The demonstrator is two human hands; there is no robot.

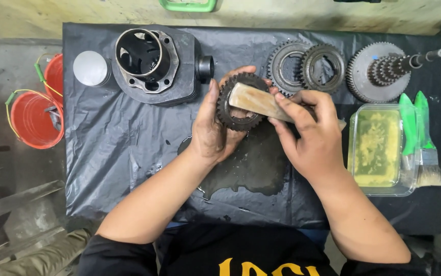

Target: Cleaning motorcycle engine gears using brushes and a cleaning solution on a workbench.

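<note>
Left hand (212, 128): grips a dark gear (241, 102).
Right hand (310, 130): grips a brush (261, 102) laid against the gear.

Both bare arms come up from the bottom edge and lean toward each other. The left hand (214, 122) sits at about 11 o'clock from the middle, fingers curled, thumb up. The right hand (310, 130) sits at 2 o'clock, fingers bent and pinched tight. Both look dirty.
</note>
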